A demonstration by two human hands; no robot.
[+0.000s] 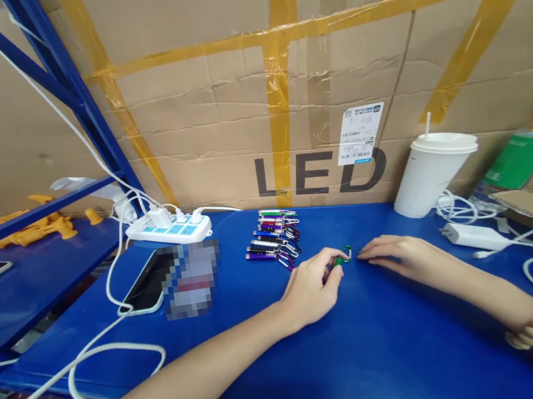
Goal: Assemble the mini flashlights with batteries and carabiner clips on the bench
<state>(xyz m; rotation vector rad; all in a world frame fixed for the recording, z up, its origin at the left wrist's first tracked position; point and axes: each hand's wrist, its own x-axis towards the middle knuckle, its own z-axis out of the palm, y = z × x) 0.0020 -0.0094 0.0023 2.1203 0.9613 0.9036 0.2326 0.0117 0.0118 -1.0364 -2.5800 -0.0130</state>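
My left hand (pixel 313 285) is closed around a small keychain flashlight with a green carabiner clip (pixel 343 256). Most of its body is hidden under my fingers; the clip sticks out to the right. Just right of the clip, my right hand (pixel 402 257) hovers at or touches the table with its fingers stretched out and nothing in them. Behind my left hand lies a stacked row of several keychain flashlights (pixel 272 235) in green, red, blue, black and purple, their carabiner clips pointing right.
A blue table (pixel 380 343) carries a white power strip (pixel 175 229), a phone (pixel 145 283) and a blurred-out patch beside it. Right are a white lidded cup (pixel 432 176) with a straw and a white charger (pixel 477 235) with cables. A large cardboard box (pixel 203 122) stands behind.
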